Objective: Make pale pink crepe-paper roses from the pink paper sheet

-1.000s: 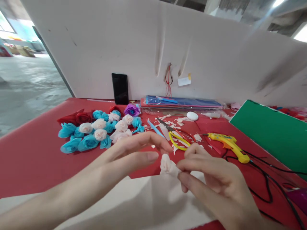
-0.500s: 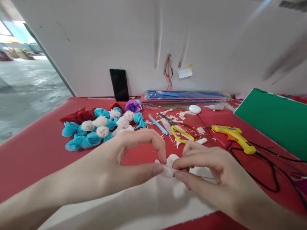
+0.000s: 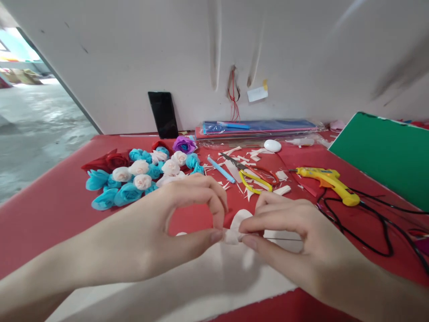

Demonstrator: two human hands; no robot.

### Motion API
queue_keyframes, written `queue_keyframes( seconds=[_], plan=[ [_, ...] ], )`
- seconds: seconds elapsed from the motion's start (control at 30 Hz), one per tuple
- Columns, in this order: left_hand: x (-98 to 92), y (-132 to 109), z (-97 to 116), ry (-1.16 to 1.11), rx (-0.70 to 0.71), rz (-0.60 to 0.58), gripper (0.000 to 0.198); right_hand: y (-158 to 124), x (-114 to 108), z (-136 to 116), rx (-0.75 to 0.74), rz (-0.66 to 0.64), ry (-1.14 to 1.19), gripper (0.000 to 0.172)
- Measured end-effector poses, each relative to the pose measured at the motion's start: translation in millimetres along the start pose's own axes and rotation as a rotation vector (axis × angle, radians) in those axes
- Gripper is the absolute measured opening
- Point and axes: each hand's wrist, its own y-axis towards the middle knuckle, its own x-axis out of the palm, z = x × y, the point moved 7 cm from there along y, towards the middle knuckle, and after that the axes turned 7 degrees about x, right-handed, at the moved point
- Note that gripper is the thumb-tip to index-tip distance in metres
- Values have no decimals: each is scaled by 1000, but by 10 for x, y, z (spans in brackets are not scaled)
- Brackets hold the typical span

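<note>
Between my two hands is a small white paper flower (image 3: 231,237) on a thin wire stem (image 3: 283,239), which runs out to the right. My left hand (image 3: 174,228) pinches the flower's left edge between thumb and forefinger. With thumb and fingertips, my right hand (image 3: 284,228) grips its base where the wire begins. A round white petal (image 3: 241,217) stands up just behind the fingers. Beneath both hands lies a sheet of white paper (image 3: 187,290). The inner side of the flower is hidden by my fingers.
Blue, white, red and purple paper flowers (image 3: 139,168) lie left on the red table (image 3: 50,192). Yellow-and-red-handled scissors (image 3: 254,182), a blue pen (image 3: 221,170) and paper scraps lie behind my hands. A yellow glue gun (image 3: 330,181) with black cord and a green board (image 3: 389,156) are right.
My left fingers have shifted slightly left along the white flower, their tips closing together. The right hand keeps its grip. The whole view has tilted a little.
</note>
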Motion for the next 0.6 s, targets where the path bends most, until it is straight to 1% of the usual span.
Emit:
queue_keyframes(
  seconds=[0.17,0.33,0.5,0.6],
  plan=[
    [12,3,27,59,25,-9,15,3,4,-2,-21,-2,-54,25],
    [30,-13,6,74,10,-4,13,8,13,51,4,-4,-58,25],
    [66,7,-18,27,-4,-25,14,-12,12,61,-18,31,-38,25],
    [77,7,-10,2,7,-45,14,-15,19,83,3,28,-33,27]
  ],
)
